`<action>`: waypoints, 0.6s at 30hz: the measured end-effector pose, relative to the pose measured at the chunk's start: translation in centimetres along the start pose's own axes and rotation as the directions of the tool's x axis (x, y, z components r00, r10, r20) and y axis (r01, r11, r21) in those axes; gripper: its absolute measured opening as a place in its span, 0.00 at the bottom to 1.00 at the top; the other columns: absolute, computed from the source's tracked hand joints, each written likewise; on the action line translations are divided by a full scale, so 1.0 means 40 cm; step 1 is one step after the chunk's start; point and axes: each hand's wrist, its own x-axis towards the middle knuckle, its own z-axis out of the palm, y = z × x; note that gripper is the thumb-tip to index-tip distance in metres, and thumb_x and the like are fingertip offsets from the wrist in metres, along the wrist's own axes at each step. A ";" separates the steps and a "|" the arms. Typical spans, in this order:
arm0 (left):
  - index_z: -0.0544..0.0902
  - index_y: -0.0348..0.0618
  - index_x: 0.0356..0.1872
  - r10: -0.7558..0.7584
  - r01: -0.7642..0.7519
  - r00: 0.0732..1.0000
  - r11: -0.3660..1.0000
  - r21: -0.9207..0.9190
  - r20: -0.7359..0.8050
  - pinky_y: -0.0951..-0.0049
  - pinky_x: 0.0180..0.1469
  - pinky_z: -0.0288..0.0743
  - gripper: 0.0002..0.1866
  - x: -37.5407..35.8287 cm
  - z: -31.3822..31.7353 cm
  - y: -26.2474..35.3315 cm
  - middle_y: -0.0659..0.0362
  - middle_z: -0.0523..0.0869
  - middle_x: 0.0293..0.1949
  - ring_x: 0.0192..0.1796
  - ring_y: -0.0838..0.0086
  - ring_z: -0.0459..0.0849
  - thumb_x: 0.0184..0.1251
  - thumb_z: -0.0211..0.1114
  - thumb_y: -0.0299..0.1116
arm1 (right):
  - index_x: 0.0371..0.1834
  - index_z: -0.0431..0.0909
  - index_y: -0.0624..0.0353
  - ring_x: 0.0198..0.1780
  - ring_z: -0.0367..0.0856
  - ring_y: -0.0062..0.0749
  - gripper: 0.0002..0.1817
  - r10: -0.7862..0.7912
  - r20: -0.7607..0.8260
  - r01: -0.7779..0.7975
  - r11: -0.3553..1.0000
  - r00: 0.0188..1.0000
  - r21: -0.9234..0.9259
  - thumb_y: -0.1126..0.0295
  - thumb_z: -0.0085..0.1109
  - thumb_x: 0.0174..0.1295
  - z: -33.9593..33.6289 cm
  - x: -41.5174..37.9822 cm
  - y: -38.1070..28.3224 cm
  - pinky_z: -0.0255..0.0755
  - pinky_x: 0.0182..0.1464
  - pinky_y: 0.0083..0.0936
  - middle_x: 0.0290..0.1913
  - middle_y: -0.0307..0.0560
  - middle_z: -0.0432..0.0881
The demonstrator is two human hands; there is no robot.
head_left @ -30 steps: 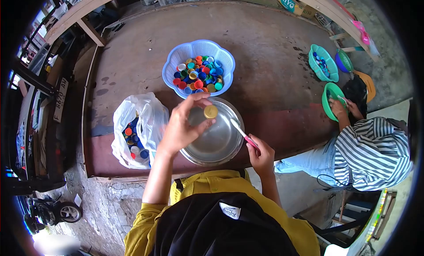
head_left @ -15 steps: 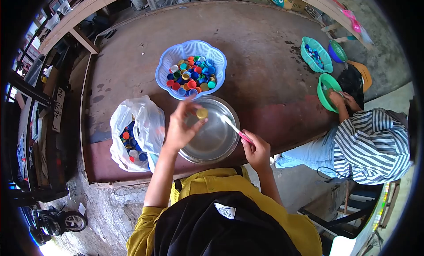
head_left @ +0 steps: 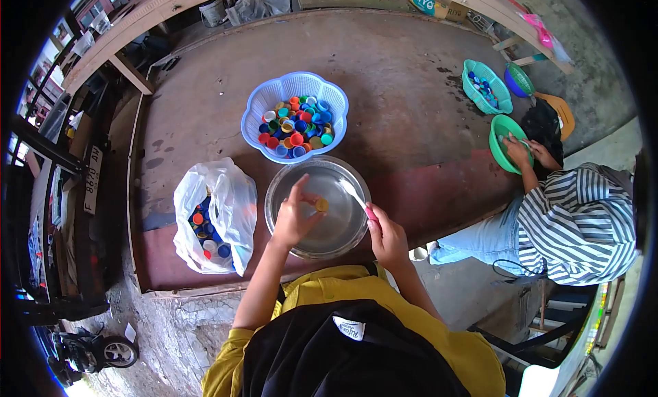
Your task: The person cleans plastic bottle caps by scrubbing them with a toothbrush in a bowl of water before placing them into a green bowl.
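Note:
My left hand [head_left: 293, 221] pinches a yellow bottle cap [head_left: 321, 204] between thumb and fingers, over the left half of a round metal bowl [head_left: 337, 236]. A toothbrush [head_left: 358, 197] with a white head and pink handle is gripped in my right hand [head_left: 388, 243] at the bowl's right rim. Its head points up and left over the bowl, apart from the cap. Just behind the bowl, a blue plastic basket [head_left: 257, 109] holds many coloured caps. Left of my left hand, a white plastic bag [head_left: 235, 205] stands open with more caps inside.
At the right, a person in a striped shirt [head_left: 576, 226] has both hands at a green basin [head_left: 499, 145]. Beyond it stand a teal basket [head_left: 503, 100] of caps and a black plastic bag [head_left: 545, 130]. The table's front edge [head_left: 181, 292] runs near my body.
My left hand has moved down and slightly right with the yellow cap. My right hand and the toothbrush have shifted slightly left. The other person's hand has moved within the green basin.

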 end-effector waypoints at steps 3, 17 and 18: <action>0.56 0.39 0.69 -0.129 0.118 0.991 0.972 -0.206 -0.043 0.68 0.49 0.77 0.50 -0.016 0.010 0.030 0.54 0.87 0.41 0.42 0.67 0.86 0.43 0.76 0.23 | 0.61 0.72 0.59 0.41 0.82 0.52 0.20 0.005 0.057 -0.007 0.999 0.998 0.035 0.73 0.50 0.65 0.009 -0.024 0.000 0.76 0.42 0.33 0.43 0.58 0.82; 0.51 0.36 0.70 -0.201 0.139 0.971 0.916 -0.377 -0.129 0.70 0.53 0.74 0.54 -0.055 0.013 0.031 0.52 0.87 0.40 0.45 0.71 0.85 0.44 0.78 0.25 | 0.65 0.69 0.48 0.31 0.82 0.47 0.25 0.035 0.346 0.001 0.994 0.938 -0.105 0.76 0.49 0.63 0.027 -0.023 -0.012 0.74 0.34 0.37 0.30 0.54 0.81; 0.51 0.36 0.70 -0.208 0.142 0.970 0.905 -0.400 -0.126 0.71 0.53 0.74 0.53 -0.056 0.016 0.028 0.52 0.87 0.40 0.45 0.71 0.85 0.44 0.79 0.26 | 0.65 0.70 0.46 0.31 0.82 0.46 0.25 0.074 0.305 -0.042 0.993 0.950 -0.111 0.76 0.49 0.63 0.033 -0.021 0.001 0.75 0.34 0.37 0.30 0.54 0.81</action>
